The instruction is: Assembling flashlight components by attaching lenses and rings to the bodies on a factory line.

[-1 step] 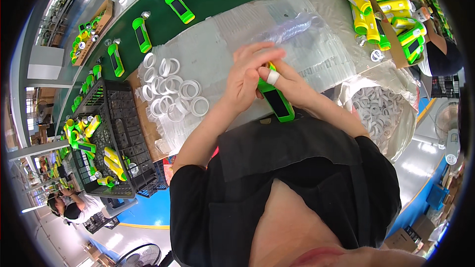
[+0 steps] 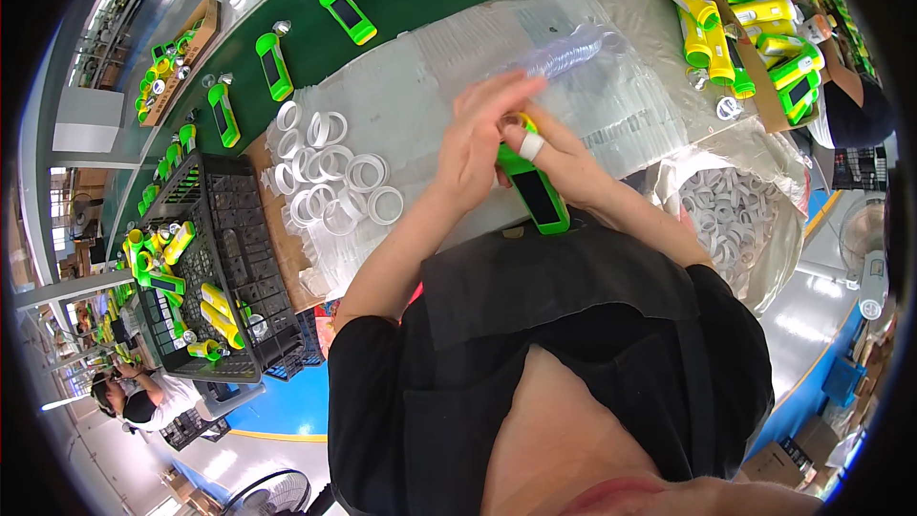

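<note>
Two hands on one flashlight; left palm now tipped up, head end less covered.
Your left hand (image 2: 470, 148) has swung up slightly, fingers straight and unwrapped; can't tell how firmly it touches the head. Right hand (image 2: 565, 164) has its fingers closed around the green-yellow flashlight (image 2: 541, 196), which has barely moved: held just in front of your apron (image 2: 554, 277), dark panel up. I read that as ongoing work at the head end, nothing finished. Clearance: flashlight's tail sits by the counter's near edge. Open room is ahead-left over the plastic sheeting (image 2: 411, 76). White rings (image 2: 334, 164) and black crate (image 2: 215, 205) bound your left, clear stacked pieces (image 2: 570, 53) sit ahead, ring bag (image 2: 776, 272) right.
</note>
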